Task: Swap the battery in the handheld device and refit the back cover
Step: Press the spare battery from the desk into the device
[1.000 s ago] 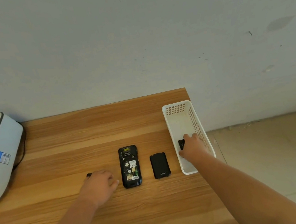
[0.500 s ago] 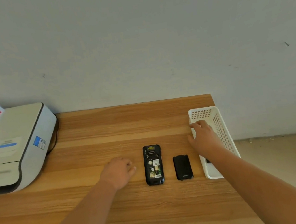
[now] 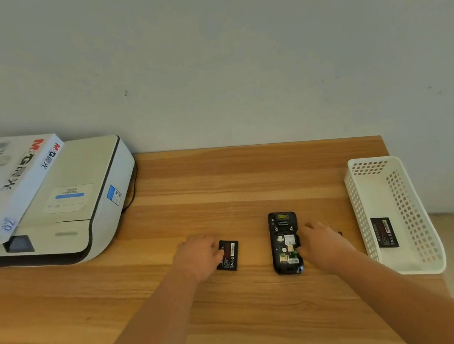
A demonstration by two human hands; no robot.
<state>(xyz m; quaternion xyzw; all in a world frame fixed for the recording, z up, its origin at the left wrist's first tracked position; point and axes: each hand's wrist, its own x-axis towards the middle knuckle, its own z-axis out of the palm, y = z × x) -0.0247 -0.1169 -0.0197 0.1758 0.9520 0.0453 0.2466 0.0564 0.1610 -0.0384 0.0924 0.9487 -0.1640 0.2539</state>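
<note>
Batteries are waiting on either side as I am working at the wooden counter (image 3: 250,180). My left hand (image 3: 198,257) is resting on the near-left edge of one black battery (image 3: 229,255) lying flat on the counter, fingers loosely curled over it; whether they are gripping it I cannot tell. The handheld device (image 3: 285,242) is lying face down just right of that battery, its back compartment uncovered and its circuitry showing. My right hand (image 3: 323,244) is touching the device's right edge with fingers relaxed, hiding most of the dark back cover (image 3: 339,233) beneath it. A second battery (image 3: 384,232) is lying inside the white perforated basket (image 3: 407,203) at the counter's right end. A white printer (image 3: 77,206) is sitting at the far left, carrying a paper ream (image 3: 15,185).
</note>
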